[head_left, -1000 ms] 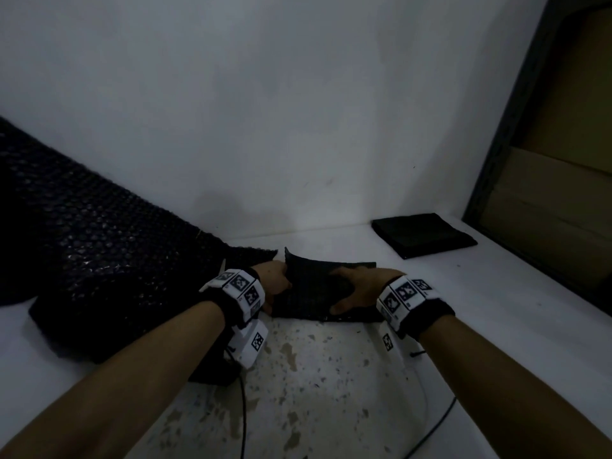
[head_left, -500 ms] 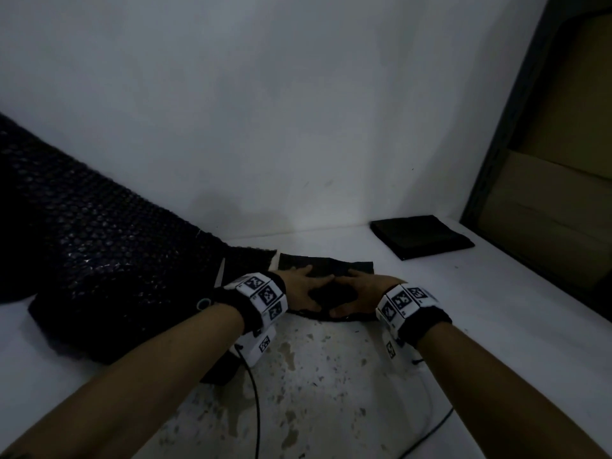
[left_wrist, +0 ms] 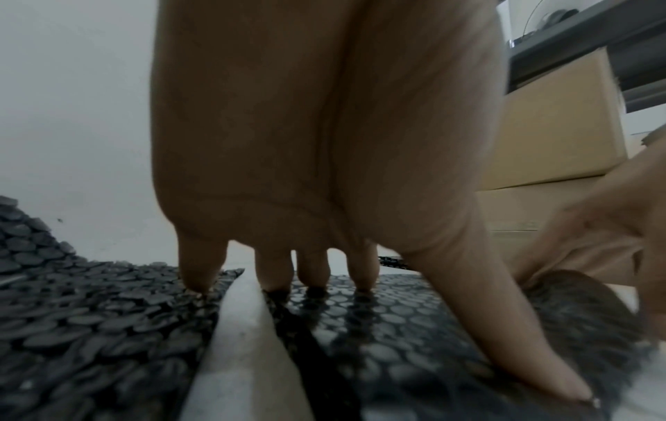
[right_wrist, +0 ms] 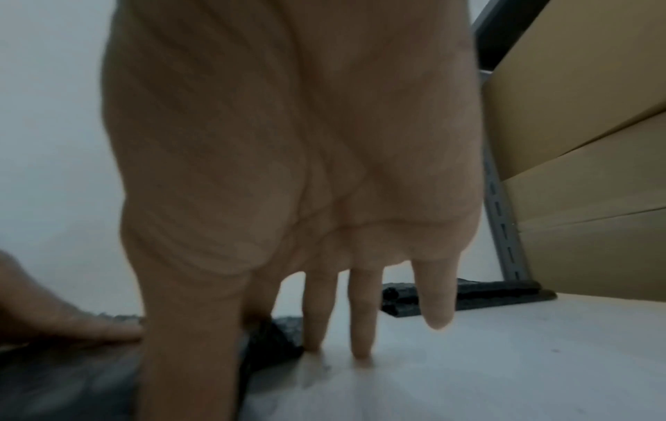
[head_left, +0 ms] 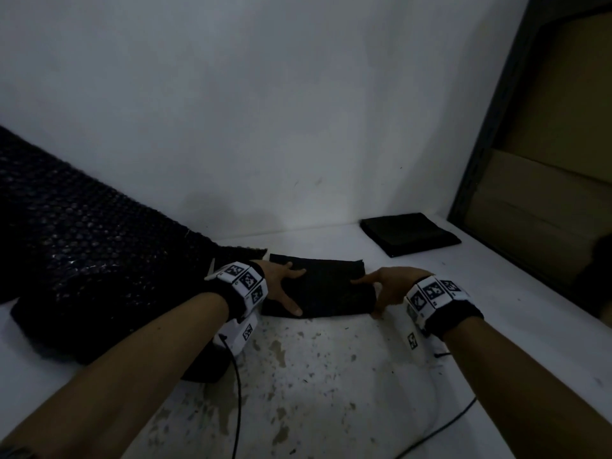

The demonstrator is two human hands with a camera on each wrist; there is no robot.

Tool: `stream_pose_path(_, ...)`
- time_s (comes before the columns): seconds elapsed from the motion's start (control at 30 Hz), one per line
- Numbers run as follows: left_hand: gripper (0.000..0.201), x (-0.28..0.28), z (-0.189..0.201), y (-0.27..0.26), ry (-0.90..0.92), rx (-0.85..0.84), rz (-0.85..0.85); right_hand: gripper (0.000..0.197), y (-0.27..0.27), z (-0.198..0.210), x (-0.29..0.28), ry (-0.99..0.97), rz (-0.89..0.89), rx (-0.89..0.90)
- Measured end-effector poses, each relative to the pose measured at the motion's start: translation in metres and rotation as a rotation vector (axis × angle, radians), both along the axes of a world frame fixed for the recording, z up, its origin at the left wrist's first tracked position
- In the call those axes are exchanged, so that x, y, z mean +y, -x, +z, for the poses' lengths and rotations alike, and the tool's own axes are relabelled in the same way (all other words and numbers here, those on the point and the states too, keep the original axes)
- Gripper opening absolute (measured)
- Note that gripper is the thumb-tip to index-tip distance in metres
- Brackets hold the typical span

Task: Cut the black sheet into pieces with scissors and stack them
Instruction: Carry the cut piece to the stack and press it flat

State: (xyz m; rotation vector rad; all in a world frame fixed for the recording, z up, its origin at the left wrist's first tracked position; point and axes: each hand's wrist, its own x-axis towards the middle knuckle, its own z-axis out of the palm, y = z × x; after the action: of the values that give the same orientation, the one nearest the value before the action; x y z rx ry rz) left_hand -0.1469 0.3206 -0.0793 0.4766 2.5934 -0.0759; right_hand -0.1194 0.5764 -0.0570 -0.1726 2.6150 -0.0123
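A small folded black bubble-textured piece (head_left: 326, 288) lies flat on the white table (head_left: 331, 376) between my hands. My left hand (head_left: 284, 289) presses its left end with spread, straight fingers (left_wrist: 364, 273); the piece (left_wrist: 396, 327) shows under them. My right hand (head_left: 384, 286) is at the right end, index finger on the piece, the other fingertips (right_wrist: 360, 350) on the table beside its edge (right_wrist: 277, 336). The large black sheet (head_left: 82, 260) is heaped to the left. A stack of cut pieces (head_left: 409, 233) sits at the back right. No scissors are visible.
A white wall stands close behind the table. A dark rack with cardboard boxes (head_left: 546, 193) borders the right side. Thin black cables (head_left: 236, 392) trail from my wrists across the stained front of the table.
The piece's raised flap has been folded down flat. Both hands pressed together at its middle, then slid apart to its left and right ends.
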Motion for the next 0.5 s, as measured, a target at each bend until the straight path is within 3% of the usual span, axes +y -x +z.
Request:
stream_pose_path(0.2, 0.108, 0.001, 0.000, 0.000, -0.011, -0.002, 0.005, 0.051, -0.003, 0.001, -0.005, 0.216, -0.228, 0.083)
stream_pose_path(0.37, 0.107, 0.000, -0.001, -0.003, -0.034, 0.011, 0.012, 0.079, -0.010, -0.012, -0.022, 0.100, -0.278, 0.138)
stream_pose_path(0.5, 0.107, -0.002, -0.004, -0.003, -0.046, 0.022, 0.018, 0.078, -0.003, -0.020, -0.023, 0.254, -0.384, 0.098)
